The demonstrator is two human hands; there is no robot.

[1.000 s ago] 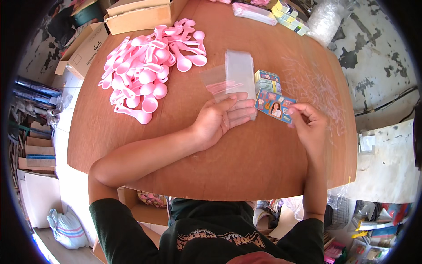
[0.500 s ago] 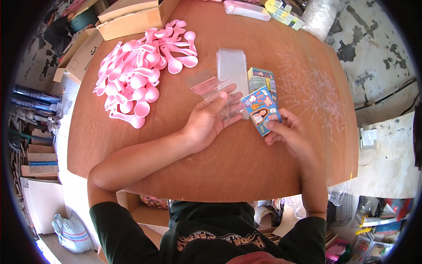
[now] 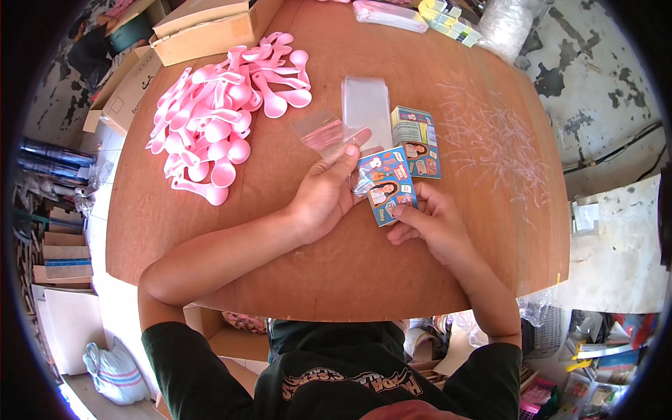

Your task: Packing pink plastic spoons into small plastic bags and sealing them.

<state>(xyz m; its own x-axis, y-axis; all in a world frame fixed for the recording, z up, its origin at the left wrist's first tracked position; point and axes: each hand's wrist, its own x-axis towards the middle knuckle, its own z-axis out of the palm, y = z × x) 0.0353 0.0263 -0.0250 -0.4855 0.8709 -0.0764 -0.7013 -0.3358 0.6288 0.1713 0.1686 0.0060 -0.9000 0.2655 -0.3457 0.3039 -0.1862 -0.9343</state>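
Over the middle of the table, my left hand is closed on a clear plastic bag, its thumb pressing the film. My right hand pinches the lower right corner of a blue printed card. The card's left edge meets the bag at my left fingers; whether it is inside the bag I cannot tell. Just beyond, a stack of the same blue cards lies beside a pile of clear bags. To the left is a heap of pink plastic measuring spoons.
Thin clear plastic strips are scattered at the table's right. Along the far edge are a cardboard box, a packet of pink-edged bags, yellow-green boxes and a roll of clear plastic wrap. The brown table has a curved near edge.
My right hand has lifted the card off the stack and moved it left and nearer, up against the bag. My left hand has stayed almost in place with the bag.
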